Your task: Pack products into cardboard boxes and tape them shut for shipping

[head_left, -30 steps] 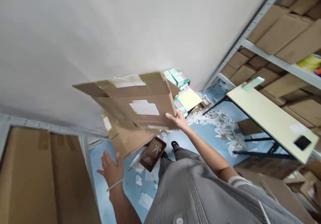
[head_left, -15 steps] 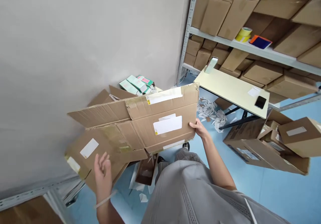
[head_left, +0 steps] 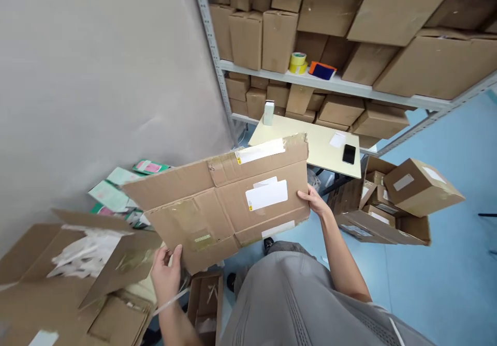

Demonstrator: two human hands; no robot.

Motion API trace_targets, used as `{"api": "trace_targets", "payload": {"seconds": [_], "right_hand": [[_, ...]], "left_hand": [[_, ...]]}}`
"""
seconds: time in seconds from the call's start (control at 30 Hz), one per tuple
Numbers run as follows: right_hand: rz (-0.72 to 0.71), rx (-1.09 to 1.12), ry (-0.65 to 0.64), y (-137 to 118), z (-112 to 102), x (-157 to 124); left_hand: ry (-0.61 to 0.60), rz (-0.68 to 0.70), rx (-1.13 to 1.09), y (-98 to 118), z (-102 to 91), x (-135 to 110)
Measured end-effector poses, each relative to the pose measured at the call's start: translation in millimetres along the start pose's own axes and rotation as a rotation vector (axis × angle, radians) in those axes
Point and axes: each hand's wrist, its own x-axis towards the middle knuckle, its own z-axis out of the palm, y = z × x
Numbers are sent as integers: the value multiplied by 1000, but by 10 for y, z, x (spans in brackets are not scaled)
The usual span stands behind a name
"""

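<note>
I hold a flattened brown cardboard box (head_left: 225, 201) in front of me, with white labels and old tape on its face. My right hand (head_left: 315, 201) grips its right edge, fingers curled behind the board. My left hand (head_left: 166, 276) holds the lower left corner, thumb over the front, with a band round that wrist. The board tilts up toward the right.
An open cardboard box (head_left: 66, 279) with white paper inside lies at lower left. A pale table (head_left: 318, 144) carries a black phone (head_left: 348, 154) and a small white box. Metal shelving (head_left: 334, 85) holds several cartons and tape rolls. Loose cartons (head_left: 404, 196) sit on the blue floor.
My view has swung right from the wall toward the shelving. My left hand, free a second ago, has taken hold of the board's lower left corner; the right hand kept its grip.
</note>
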Motion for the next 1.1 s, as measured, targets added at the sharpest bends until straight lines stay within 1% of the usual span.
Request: {"api": "trace_targets", "payload": {"seconds": [0.07,0.17,0.3,0.37,0.47,0.57,0.7,0.8,0.87,0.93,1.0,1.1], "right_hand": [[-29,-16,61,-123,-320,61],[-43,-66,148,-263,-741,133],[-24,-173,241,-337,-1217,306],[-23,-234,295,-337,-1439,448],[-49,-355,429,-317,-1774,709],[-84,-466,607,-312,-2101,991],[-86,-501,805,-392,-2462,1395],[-76,-478,925,-517,-2683,1748],[-76,-466,983,-595,-2817,1996],[-72,-457,1014,-638,-2934,2230],[-69,-434,1027,-634,-3029,2433],[-62,-363,1010,-559,-3139,2656]], "left_hand": [[-50,25,-30,249,407,113],[-152,78,-84,567,939,327],[-327,148,-103,913,1603,713],[-394,192,-93,1073,1986,939],[-470,278,-66,1336,2674,1300],[-547,377,-63,1690,3462,1670],[-645,536,-86,2330,4480,2151],[-712,649,-67,2803,5119,2485],[-736,677,-50,3033,5476,2674],[-744,683,-24,3170,5773,2817],[-737,682,15,3222,6003,2904],[-706,647,64,3205,6219,2940]]}}
